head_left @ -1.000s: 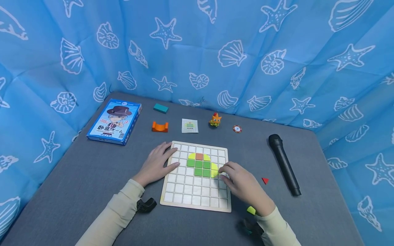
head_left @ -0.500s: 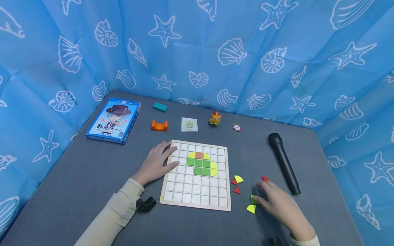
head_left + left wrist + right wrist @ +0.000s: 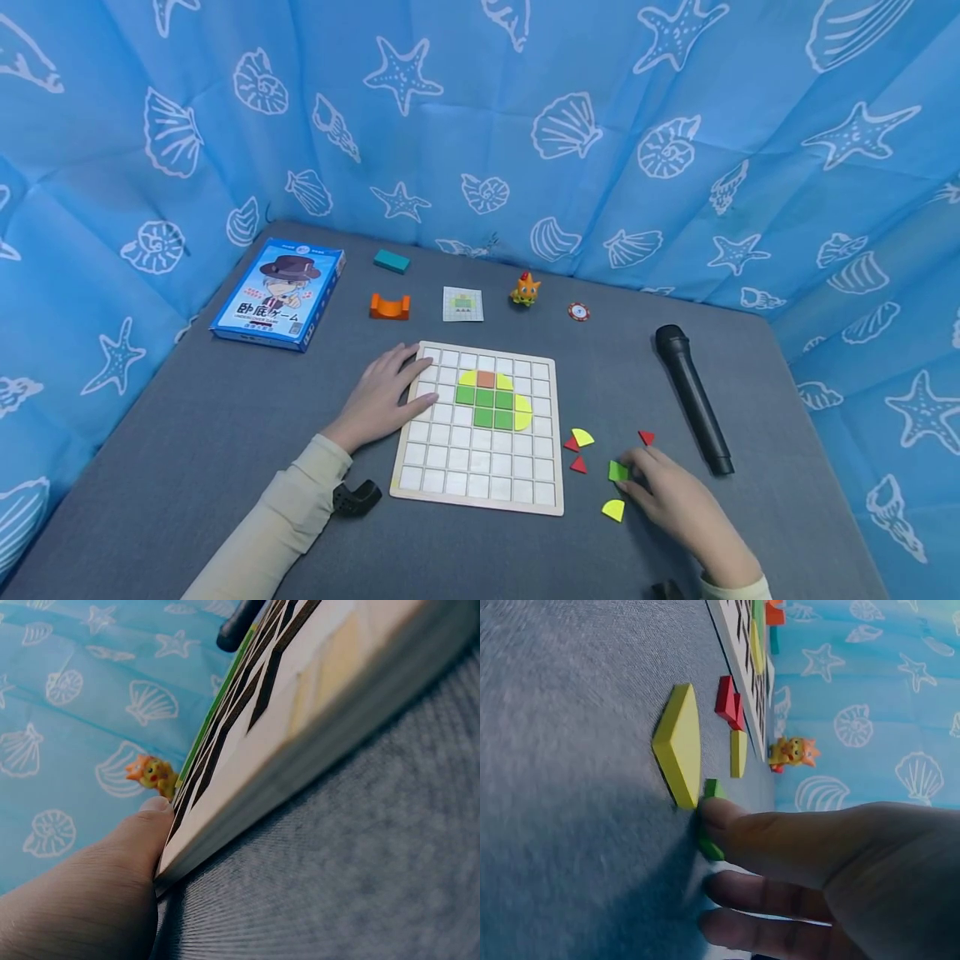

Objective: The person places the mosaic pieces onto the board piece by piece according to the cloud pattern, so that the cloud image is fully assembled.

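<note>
My right hand (image 3: 678, 504) has come off the white gridded wooden board (image 3: 480, 487), where a second ago it was seating a yellow piece, and now pinches a small green square tile (image 3: 617, 471) on the grey table (image 3: 187, 433), just right of the board's near corner. That yellow placement looks finished. A yellow quarter-round piece (image 3: 613, 509) lies just near of the tile. My left hand (image 3: 378, 400) rests flat, fingers straight, on the board's left edge.
</note>
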Demonstrator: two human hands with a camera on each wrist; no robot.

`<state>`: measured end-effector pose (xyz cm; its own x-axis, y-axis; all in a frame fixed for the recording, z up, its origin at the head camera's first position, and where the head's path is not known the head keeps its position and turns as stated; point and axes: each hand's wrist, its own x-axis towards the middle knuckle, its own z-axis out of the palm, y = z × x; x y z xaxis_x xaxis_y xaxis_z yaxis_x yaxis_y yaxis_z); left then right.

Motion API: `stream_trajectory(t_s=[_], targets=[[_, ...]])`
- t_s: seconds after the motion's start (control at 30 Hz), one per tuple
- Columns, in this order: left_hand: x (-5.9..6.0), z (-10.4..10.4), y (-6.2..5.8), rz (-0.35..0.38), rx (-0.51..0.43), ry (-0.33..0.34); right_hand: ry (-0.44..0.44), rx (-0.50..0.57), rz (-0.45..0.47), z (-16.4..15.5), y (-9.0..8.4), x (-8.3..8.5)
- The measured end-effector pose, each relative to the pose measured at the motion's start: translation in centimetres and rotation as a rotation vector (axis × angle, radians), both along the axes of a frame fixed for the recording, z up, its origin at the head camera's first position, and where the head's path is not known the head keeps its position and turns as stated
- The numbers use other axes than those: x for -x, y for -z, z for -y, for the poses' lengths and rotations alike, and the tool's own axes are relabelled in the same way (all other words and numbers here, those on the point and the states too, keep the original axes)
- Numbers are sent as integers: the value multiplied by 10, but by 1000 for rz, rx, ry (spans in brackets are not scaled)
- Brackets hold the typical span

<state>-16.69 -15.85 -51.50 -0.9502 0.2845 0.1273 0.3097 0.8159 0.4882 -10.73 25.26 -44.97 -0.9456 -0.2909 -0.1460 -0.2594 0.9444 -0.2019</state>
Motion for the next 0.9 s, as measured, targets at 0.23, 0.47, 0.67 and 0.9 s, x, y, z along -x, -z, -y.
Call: stream_trajectory(t_s=[0.23,0.47,0.67,0.9], targets=[[-1,0,1,0,0,-2,-25,-20,-33,5,2,4],[0,0,1,-4,6,-6,-73,-40,-86,7,4,4],[-1,0,1,-17,5,-5,-68,-27,-106,12,5,7],[-1,0,2,-23,5,-7,-106,32,-142,20,-1,16]])
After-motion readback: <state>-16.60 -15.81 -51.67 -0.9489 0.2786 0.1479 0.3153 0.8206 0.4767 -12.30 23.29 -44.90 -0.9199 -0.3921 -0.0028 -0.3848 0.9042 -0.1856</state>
